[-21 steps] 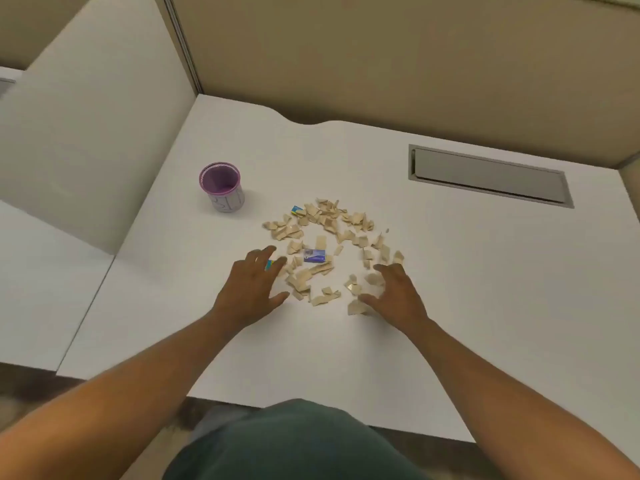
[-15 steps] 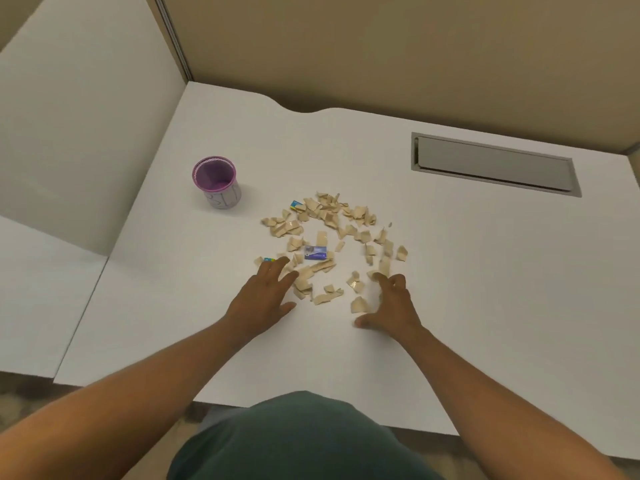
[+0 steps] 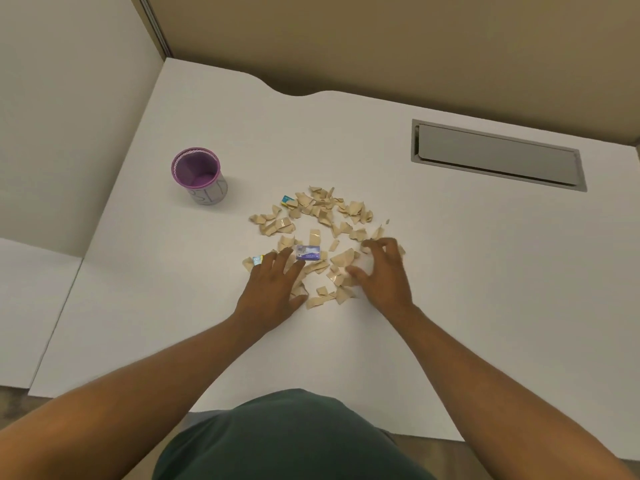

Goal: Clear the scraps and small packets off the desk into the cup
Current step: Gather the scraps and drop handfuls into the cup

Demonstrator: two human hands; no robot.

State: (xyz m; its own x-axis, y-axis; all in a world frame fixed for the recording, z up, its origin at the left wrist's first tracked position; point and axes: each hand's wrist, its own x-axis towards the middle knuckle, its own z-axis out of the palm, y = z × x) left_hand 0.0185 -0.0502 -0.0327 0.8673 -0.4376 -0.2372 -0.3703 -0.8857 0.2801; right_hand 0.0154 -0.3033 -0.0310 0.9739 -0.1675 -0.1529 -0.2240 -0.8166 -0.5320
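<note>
Several tan paper scraps (image 3: 322, 209) lie scattered in a loose patch on the white desk (image 3: 450, 271). Among them sit a purple-and-white small packet (image 3: 307, 252), a teal-and-yellow packet (image 3: 288, 201) at the far left of the patch, and a light blue packet (image 3: 257, 260) by my left fingertips. A purple mesh cup (image 3: 201, 174) stands upright, apart from the scraps to the far left. My left hand (image 3: 273, 289) lies flat, fingers spread, on the near-left scraps. My right hand (image 3: 382, 271) is cupped, fingers curled over the near-right scraps; I cannot tell whether it holds any.
A grey recessed cable flap (image 3: 498, 155) is set into the desk at the far right. A white side panel (image 3: 69, 116) rises on the left and a tan partition (image 3: 381, 36) runs along the back. The desk's front edge is near my body.
Both hands have slid forward into the near edge of the scrap patch. The right hand's fingers have curled in over the scraps; the left has moved up beside the purple-and-white packet.
</note>
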